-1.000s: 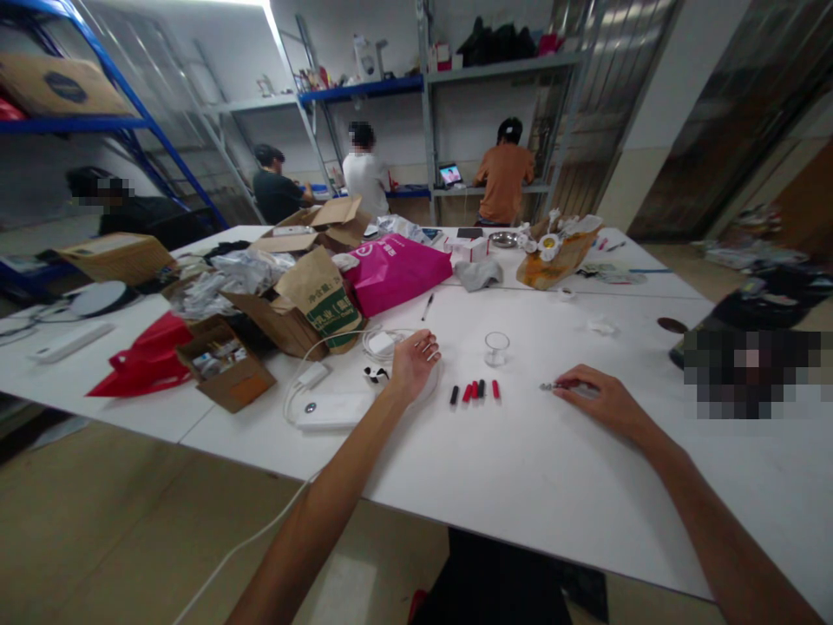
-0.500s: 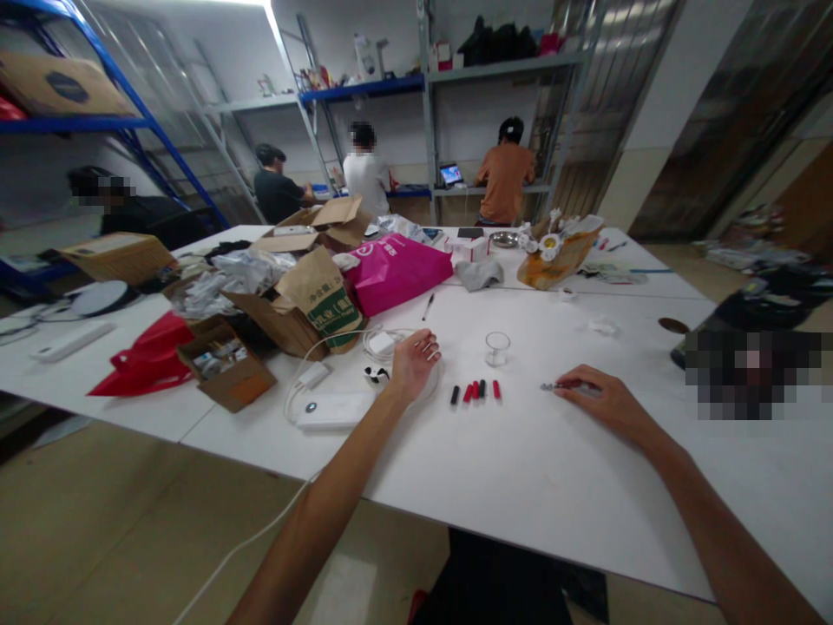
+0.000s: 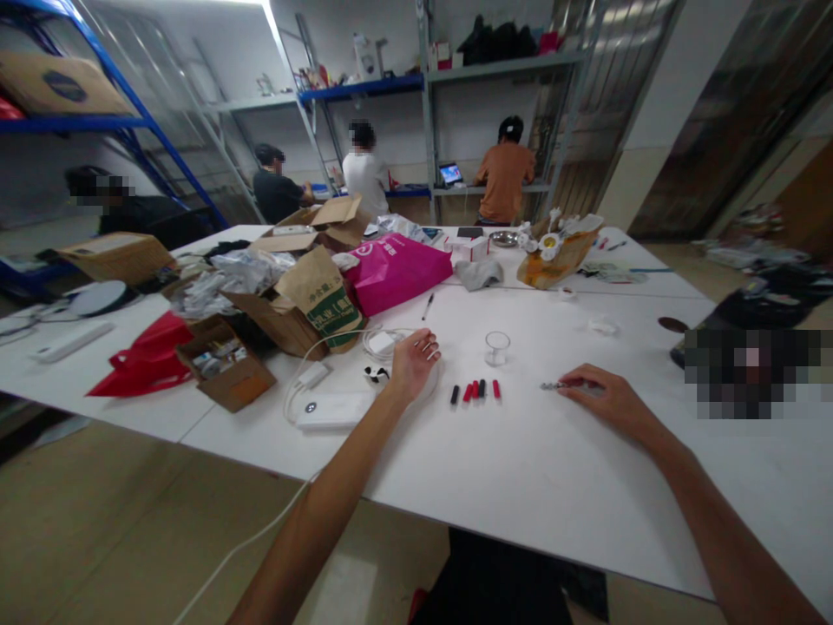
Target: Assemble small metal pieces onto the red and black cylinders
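My left hand (image 3: pixel 415 363) rests on its side on the table with loosely curled, parted fingers and nothing in it. A white charging cable and a white power strip lie beside that wrist. My right hand (image 3: pixel 602 392) is closed on a slim silvery tool (image 3: pixel 550 385), held low over the tabletop with its narrow end pointing left. The fingers hide the rest of the tool, so its kind is unclear. Between my hands lie several small cylinders, among them a black one (image 3: pixel 455 396) and a red one (image 3: pixel 496 389). Behind them stands a clear glass (image 3: pixel 497 349).
To the left are the power strip (image 3: pixel 335 411), an open small carton (image 3: pixel 227 369), a red bag (image 3: pixel 147 360) and a brown paper bag (image 3: pixel 325 299). A magenta bag (image 3: pixel 403 271) and a pen (image 3: pixel 428 306) lie farther back. A black bag (image 3: pixel 768 304) is at the right. Several people sit beyond the table.
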Demonstrator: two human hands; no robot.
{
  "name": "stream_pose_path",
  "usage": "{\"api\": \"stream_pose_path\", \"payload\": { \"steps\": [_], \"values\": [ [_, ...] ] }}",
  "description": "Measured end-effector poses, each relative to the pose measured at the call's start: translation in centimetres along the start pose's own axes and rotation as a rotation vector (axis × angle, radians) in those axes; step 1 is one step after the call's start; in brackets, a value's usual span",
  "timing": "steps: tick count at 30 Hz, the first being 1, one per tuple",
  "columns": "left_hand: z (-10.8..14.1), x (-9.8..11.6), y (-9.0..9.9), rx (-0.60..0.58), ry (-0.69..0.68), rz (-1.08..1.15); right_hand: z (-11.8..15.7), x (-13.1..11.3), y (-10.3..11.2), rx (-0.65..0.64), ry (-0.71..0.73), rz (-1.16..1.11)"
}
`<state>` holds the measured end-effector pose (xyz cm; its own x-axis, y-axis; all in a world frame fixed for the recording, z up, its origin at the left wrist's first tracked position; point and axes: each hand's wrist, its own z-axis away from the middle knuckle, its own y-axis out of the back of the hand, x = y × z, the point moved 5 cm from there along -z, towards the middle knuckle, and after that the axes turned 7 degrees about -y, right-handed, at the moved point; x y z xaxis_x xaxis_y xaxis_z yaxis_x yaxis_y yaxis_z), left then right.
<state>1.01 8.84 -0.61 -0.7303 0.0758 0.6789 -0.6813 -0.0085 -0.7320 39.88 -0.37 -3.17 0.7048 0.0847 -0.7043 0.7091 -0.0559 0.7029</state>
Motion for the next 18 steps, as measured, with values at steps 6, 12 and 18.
{"api": "stream_pose_path", "payload": {
  "steps": [6, 12, 18],
  "values": [
    [0.04, 0.01, -0.06, -0.004, 0.002, 0.011, 0.01, -0.24, -0.02, 0.023, -0.014, -0.012],
    [0.15, 0.13, -0.18, 0.001, 0.0, 0.003, 0.05, -0.37, 0.21, 0.056, -0.025, -0.013],
    [0.15, 0.14, -0.14, -0.01, -0.002, 0.006, -0.17, -0.02, 0.44, 0.06, -0.019, -0.002]
  ]
}}
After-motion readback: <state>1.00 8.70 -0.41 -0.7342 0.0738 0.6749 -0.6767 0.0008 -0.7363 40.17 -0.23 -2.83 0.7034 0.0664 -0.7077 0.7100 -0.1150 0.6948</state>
